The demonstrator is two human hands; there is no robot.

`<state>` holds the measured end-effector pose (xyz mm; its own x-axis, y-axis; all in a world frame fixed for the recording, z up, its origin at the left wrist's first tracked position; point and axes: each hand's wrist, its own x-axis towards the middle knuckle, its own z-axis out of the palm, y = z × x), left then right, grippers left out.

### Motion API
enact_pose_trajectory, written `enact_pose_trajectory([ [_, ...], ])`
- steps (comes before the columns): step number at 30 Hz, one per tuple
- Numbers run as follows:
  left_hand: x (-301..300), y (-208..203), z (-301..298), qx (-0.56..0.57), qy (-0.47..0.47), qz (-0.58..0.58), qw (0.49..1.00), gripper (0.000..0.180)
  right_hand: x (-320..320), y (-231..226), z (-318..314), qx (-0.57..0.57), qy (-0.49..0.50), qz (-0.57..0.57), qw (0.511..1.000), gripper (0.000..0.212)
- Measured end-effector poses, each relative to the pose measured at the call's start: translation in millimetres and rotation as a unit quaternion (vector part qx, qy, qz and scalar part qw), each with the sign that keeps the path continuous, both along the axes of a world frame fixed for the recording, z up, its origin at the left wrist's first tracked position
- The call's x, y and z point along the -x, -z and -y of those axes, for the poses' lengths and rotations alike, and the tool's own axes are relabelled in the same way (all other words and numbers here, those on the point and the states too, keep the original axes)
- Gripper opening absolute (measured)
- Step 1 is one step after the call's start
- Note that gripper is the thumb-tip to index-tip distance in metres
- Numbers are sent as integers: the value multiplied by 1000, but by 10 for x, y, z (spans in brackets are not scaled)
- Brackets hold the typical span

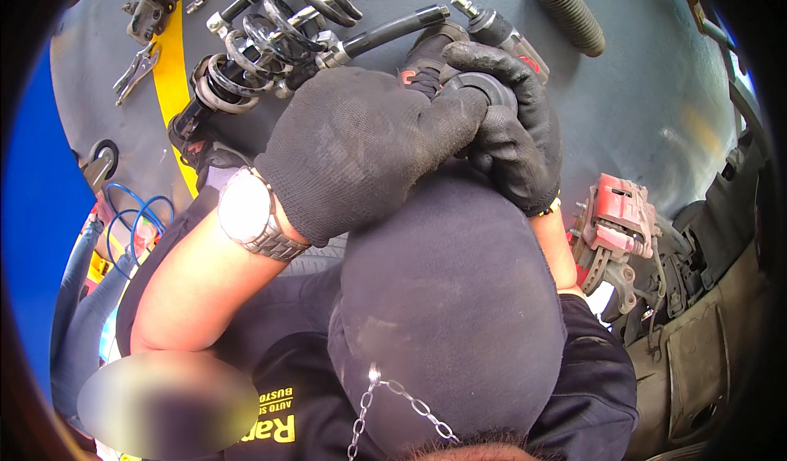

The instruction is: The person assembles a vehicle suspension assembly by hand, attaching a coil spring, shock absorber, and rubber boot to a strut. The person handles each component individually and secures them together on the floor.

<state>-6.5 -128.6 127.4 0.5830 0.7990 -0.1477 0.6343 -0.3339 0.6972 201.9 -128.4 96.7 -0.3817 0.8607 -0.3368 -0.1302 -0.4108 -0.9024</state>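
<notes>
My left hand (pixel 352 141) and my right hand (pixel 525 121), both in black knit work gloves, come together at the upper middle. Between them is a round, dark ring-shaped part (pixel 490 89), partly covered by the gloves. My left thumb presses against its near side, while the fingers of my right hand curl around its far and right edges. Most of my left fingers are hidden behind the glove's back. Just beyond the hands lies a cordless power ratchet or similar tool (pixel 504 39), next to the end of a black strut tube (pixel 393 31).
Coil springs on shock absorbers (pixel 262 43) lie at the far left, near locking pliers (pixel 139 72). A ribbed black dust boot (pixel 567 14) rests on the grey floor (pixel 664 76). At right is a red brake caliper (pixel 619 207). Dark rounded cloth (pixel 451 297) blocks the lower middle.
</notes>
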Motion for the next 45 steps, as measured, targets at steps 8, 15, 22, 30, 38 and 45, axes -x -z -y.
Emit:
enact_pose_trajectory([
  [8,86,-58,-113,-14,48,0,999,45,25,-39,-17,50,-19,14,998,50],
  [15,94,-109,-27,-4,44,-35,998,39,-19,-70,23,88,-20,55,994,79],
  [22,53,-71,76,103,7,-59,993,40,-92,15,25,36,-66,104,992,77],
  [30,31,-7,91,214,-53,12,975,39,-177,48,-91,-136,-165,204,955,49],
  [38,-1,49,23,345,-105,208,909,47,-161,230,-177,-349,-154,225,897,66],
  [45,0,-150,-79,363,-67,150,917,49,-218,261,-135,-360,-98,225,900,71],
])
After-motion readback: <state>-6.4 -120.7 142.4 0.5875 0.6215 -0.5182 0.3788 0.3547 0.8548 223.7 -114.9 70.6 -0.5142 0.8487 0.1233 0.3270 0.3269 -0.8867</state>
